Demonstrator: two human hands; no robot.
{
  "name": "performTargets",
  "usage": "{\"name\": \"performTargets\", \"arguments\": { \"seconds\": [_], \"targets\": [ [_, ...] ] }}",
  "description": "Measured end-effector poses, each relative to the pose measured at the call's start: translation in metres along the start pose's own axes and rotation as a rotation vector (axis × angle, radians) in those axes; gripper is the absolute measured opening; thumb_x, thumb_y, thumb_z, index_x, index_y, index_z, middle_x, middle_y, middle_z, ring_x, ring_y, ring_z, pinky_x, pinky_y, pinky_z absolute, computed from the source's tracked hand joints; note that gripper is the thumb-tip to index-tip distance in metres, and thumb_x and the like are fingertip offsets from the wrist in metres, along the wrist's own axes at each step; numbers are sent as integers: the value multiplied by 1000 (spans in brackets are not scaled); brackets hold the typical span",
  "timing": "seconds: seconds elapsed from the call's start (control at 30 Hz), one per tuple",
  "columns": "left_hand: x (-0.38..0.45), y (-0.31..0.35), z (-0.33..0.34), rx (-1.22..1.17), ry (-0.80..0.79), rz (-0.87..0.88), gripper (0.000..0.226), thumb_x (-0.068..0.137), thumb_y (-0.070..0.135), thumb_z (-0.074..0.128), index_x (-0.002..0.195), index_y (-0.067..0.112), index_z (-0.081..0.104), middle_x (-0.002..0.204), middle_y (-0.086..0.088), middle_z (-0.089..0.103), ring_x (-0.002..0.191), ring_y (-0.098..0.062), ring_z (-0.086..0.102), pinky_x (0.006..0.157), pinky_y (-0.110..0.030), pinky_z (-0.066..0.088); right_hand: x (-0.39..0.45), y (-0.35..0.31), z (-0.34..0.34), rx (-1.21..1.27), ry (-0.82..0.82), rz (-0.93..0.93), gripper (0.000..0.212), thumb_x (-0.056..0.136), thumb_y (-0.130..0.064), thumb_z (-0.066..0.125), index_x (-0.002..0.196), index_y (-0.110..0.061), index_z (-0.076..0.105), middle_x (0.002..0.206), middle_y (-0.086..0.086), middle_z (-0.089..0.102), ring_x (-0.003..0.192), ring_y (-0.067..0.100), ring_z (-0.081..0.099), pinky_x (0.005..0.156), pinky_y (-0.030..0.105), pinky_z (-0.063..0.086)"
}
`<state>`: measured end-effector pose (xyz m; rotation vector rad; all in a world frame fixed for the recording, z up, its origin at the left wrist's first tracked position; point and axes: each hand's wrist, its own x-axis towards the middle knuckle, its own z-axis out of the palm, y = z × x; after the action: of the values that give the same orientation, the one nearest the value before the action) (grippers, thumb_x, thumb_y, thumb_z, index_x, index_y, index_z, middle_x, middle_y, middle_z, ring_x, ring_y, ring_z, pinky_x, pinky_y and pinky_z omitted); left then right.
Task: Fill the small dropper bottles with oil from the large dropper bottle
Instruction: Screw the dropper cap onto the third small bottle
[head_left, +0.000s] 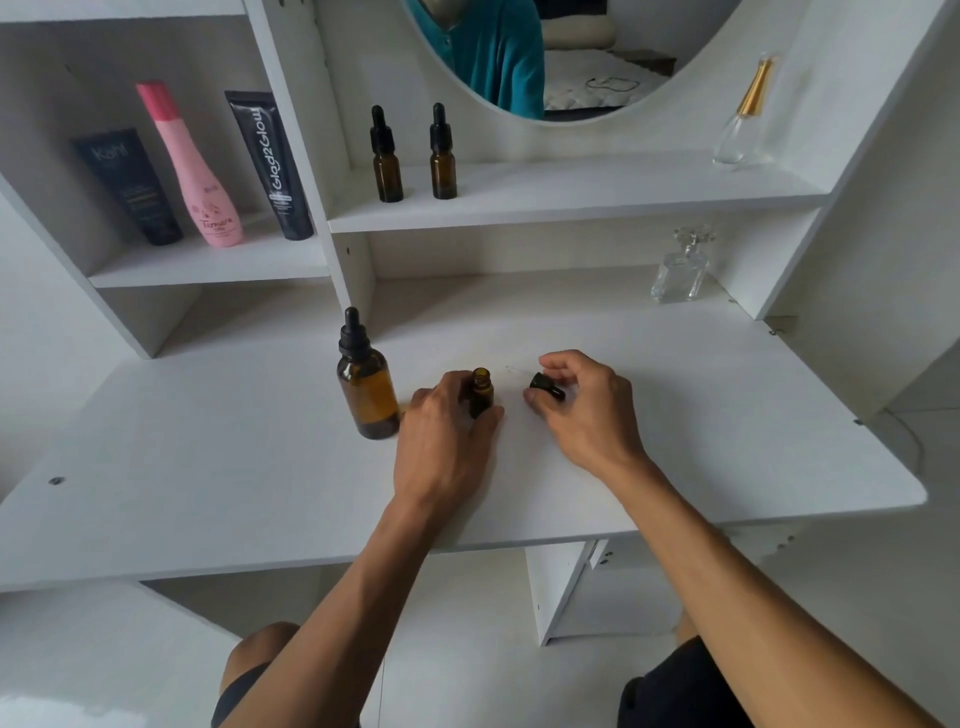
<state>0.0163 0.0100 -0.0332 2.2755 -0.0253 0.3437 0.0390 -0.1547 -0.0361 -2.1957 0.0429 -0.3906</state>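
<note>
On the white counter (675, 415), the left hand (441, 436) curls its fingers round a small uncapped amber glass dropper bottle (481, 391), which stands upright; the fingers and thumb hide its lower body, so only the open neck and part of one side show. Just to the right, the right hand (582, 405) pinches the bottle's black dropper cap (546, 387); a faint thin line reaching left from it looks like the glass pipette, too pale to make out surely. The large amber glass dropper bottle with black dropper top (366, 387) stands capped just left of the left hand, part-filled with oil. Far off, on the middle shelf (623, 195), stand two more small amber dropper bottles with black tops (387, 156), capped, their contents unreadable.
</note>
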Motion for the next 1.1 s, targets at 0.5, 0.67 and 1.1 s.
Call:
{"name": "performTargets", "arguments": {
  "seconds": [0.5, 0.67, 1.1],
  "targets": [
    [-3, -3, 5, 19, 9, 19, 22, 91, 34, 68, 109, 22, 64, 94, -2, 64, 83, -20, 57, 66, -35, 48, 1, -41, -30, 279, -77, -64, 16, 86, -11, 77, 100, -19, 74, 93, -9, 74, 83, 9, 70, 79, 21, 57],
    [-4, -1, 3, 23, 15, 36, 22, 92, 30, 69, 109, 18, 64, 93, -1, 61, 81, -19, 53, 62, -25, 37, 5, -56, -41, 143, -154, -153, 14, 86, -15, 76, 99, -19, 76, 90, -8, 75, 84, 10, 70, 81, 29, 59],
    [-4, -4, 3, 15, 26, 72, 23, 92, 27, 69, 111, 16, 64, 91, 1, 58, 85, -20, 52, 67, -32, 39, 11, -71, -34, -16, -212, -235, 21, 83, -19, 79, 104, -21, 75, 90, -9, 74, 81, 5, 68, 73, 13, 52]
  ]
}}
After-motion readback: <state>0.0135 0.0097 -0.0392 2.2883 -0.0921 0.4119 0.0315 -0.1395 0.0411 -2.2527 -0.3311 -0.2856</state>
